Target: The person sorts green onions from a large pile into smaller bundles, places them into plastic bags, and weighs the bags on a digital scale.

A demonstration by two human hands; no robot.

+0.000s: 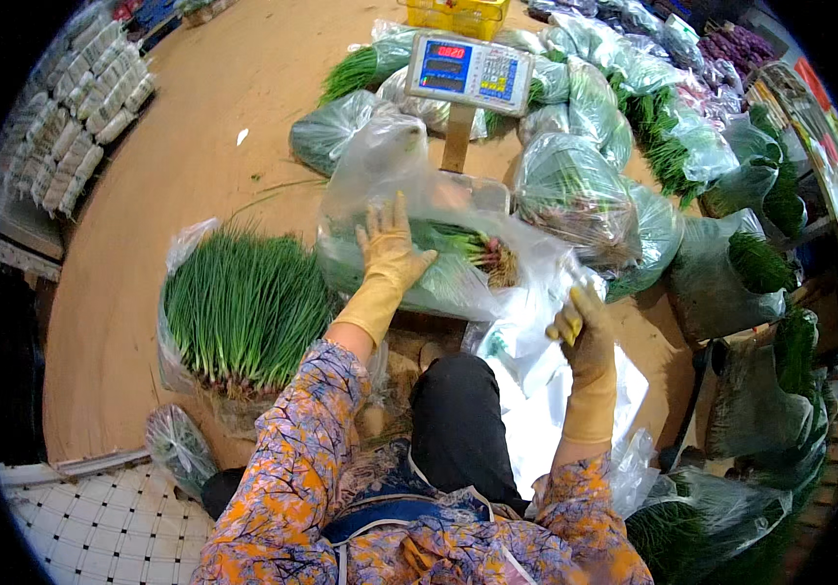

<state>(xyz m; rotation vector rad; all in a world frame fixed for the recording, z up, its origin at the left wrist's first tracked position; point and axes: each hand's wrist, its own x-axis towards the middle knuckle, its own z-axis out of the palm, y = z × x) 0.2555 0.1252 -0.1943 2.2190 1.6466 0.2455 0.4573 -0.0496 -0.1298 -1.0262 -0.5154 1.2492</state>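
Scallions (489, 253), roots and reddish bulbs showing, are already inside the clear plastic bag (375, 180) lying over the digital scale (471, 73), but that bag doesn't look tied, so call it partway. As for the hands, the gloved left hand (392, 249) is spread flat across the plastic; the right hand (583, 331) has curled fingers by the bag's right end, can't tell if it's pinching anything. Loads of filled bags (575, 190) sit on the far side, while the upright bundle of greens (248, 307) at left, tops uncovered, seems unfinished.
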